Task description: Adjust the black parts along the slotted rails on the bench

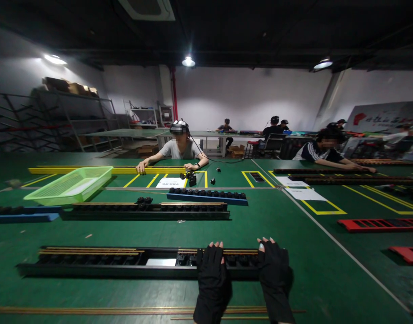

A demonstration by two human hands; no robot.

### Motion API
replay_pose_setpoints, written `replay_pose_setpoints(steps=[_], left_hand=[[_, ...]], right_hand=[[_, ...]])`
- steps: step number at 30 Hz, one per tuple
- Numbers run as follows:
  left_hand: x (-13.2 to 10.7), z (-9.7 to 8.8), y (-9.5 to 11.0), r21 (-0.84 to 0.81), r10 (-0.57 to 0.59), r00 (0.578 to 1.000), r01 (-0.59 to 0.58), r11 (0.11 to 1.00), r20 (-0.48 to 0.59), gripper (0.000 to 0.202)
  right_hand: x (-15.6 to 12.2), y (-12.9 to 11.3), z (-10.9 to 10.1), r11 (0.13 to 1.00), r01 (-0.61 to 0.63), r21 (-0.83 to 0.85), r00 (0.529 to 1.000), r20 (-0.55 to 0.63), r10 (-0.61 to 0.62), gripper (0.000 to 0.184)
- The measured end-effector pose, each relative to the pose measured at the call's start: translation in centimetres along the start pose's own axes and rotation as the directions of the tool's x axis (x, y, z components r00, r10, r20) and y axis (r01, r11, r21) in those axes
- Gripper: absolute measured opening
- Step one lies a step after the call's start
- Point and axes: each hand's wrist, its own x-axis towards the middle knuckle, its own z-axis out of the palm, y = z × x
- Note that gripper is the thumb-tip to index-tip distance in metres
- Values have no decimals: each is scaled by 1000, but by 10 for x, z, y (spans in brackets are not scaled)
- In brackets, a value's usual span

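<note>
A person point(179, 152) in a light shirt point(179, 150) rests a hand point(141, 167) on a yellow rail point(124, 171) near center frame, with a light-green basket point(86, 176) at left. Red strips point(378, 229) lie along the right edge, boxes point(76, 88) top a metal shelf point(88, 97) at upper left, and a lamp point(188, 61) glows at upper center.

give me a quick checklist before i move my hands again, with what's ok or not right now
1. Left hand at the near black rail: ok, fingers over it.
2. Right hand at the same rail: ok, by its right end.
3. Row of black parts unbroken: not ok, a pale patch interrupts it left of the left hand.
4. Firm grip on the thin rods: cannot tell, the gloves hide the contact.
5. Green basket apart from this rail: ok, it sits farther back.
</note>
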Motion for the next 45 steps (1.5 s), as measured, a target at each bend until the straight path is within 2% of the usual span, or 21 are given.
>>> replay_pose_setpoints(steps=[3, 6, 10, 15, 19, 25, 34, 40, 45], left_hand=[[2, -2, 3, -7, -18, 1000, 18, 1000, -9, 42], [2, -2, 4, -15, -30, 999, 30, 999, -17, 43], [-2, 1, 2, -13, -17, 1000, 17, 1000, -3, 45], [-3, 4, -1, -8, -4, 1000, 4, 1000, -13, 44], [0, 0, 4, -18, -26, 999, 25, 1000, -39, 42], [1, -3, 9, -32, -63, 998, 62, 998, -15, 43], [1, -8, 8, -46, -44, 999, 45, 998, 12, 46], [0, -6, 12, -64, -90, 996, 90, 994, -3, 46], [2, -8, 14, -70, -76, 997, 74, 995, -32, 43]], right_hand=[[-2, 15, 0, 1000, -1, -30, 998, 65, 2, 37], [1, 19, -2, 998, -29, -49, 995, 98, 34, 38], [9, 12, -2, 996, -83, -20, 992, 90, 84, 42], [4, 2, 6, 999, -23, 37, 984, 176, 16, 41], [-3, 1, 7, 998, -44, 53, 975, 221, 31, 38], [-3, -1, 1, 997, -49, 62, 982, 184, 37, 35], [-6, -4, -3, 998, -34, 54, 986, 165, 25, 38], [-9, -2, -1, 993, -53, 102, 986, 161, 36, 37], [-13, -1, 4, 992, -48, 115, 993, 110, 35, 37]])
